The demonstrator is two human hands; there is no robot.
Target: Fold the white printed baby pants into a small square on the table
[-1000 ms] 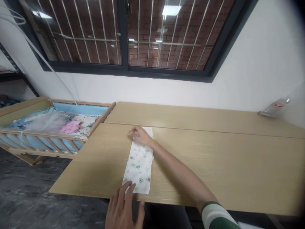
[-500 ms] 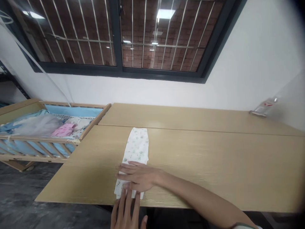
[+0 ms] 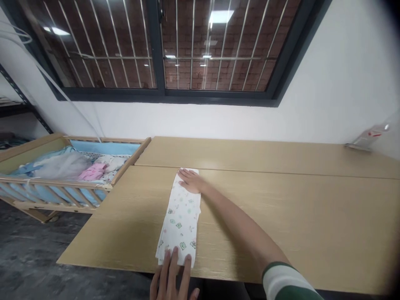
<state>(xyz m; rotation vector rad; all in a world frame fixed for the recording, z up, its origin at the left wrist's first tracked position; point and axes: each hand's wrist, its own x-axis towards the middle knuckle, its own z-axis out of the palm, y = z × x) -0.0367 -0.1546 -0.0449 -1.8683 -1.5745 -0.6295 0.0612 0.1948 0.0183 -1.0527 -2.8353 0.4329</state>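
Note:
A folded white cloth (image 3: pixel 181 221) with small green and pink prints lies as a long, narrow strip on the wooden table (image 3: pixel 265 216). Its near end reaches close to the table's front edge, and layered edges show at the lower left. My right hand (image 3: pixel 191 181) lies flat on the far end of the cloth, fingers stretched toward the left. At the near end, my left hand (image 3: pixel 173 275) rests its spread fingertips on the cloth; its palm sits over the table's front edge. Neither hand grasps anything.
Left of the table stands a wooden crib (image 3: pixel 128 164) with blue lining; inside are a pink cloth (image 3: pixel 93 171) and white netting (image 3: pixel 65 166). A clear plastic packet (image 3: pixel 367 138) lies at the back right. Behind the table is a wall with a barred window (image 3: pixel 162 98).
My right hand has slid from the cloth's near part to its far end, uncovering the printed middle. My left hand stays at the near end. The view has shifted slightly.

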